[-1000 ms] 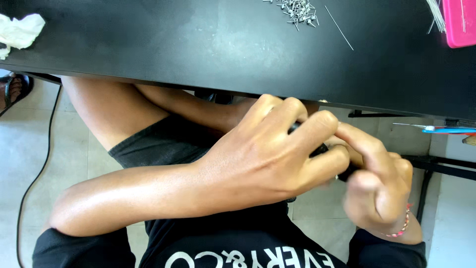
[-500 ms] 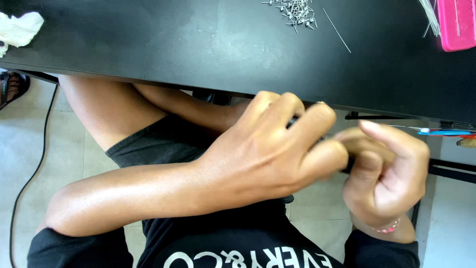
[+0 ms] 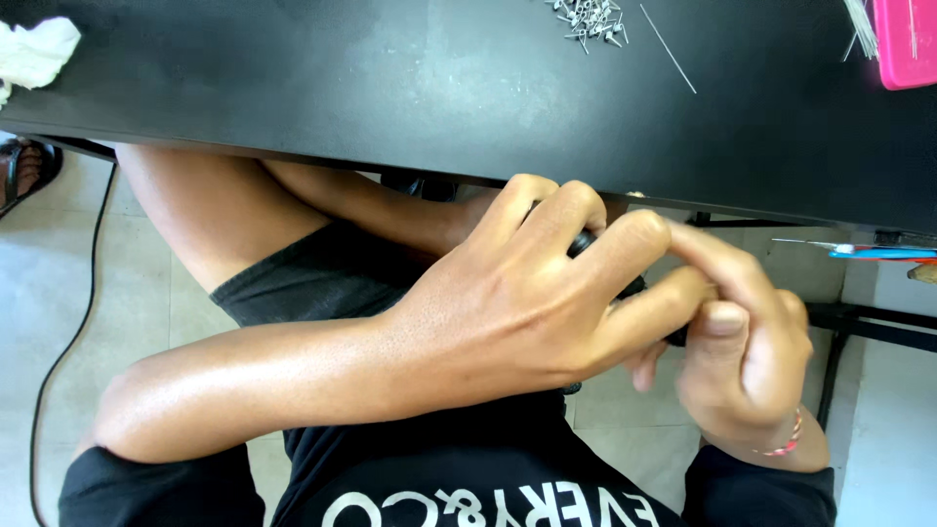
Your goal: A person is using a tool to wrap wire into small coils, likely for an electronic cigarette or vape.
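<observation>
My left hand (image 3: 527, 303) is curled around a small black object (image 3: 583, 241) just below the edge of the black table (image 3: 390, 88), over my lap. Only slivers of the black object show between the fingers. My right hand (image 3: 747, 361) presses against the left fingertips from the right, thumb up, fingers bent onto the same object. A red bracelet sits on my right wrist. What the object is cannot be made out.
A pile of small metal pins (image 3: 589, 20) and a thin wire (image 3: 669, 35) lie at the table's far edge. A pink box (image 3: 908, 39) is at the top right, white crumpled cloth (image 3: 34, 54) at the top left. A cable (image 3: 68, 332) runs along the tiled floor.
My right hand opened outward half a second ago and has now closed back against the left fingers. The left hand stayed wrapped on the black object.
</observation>
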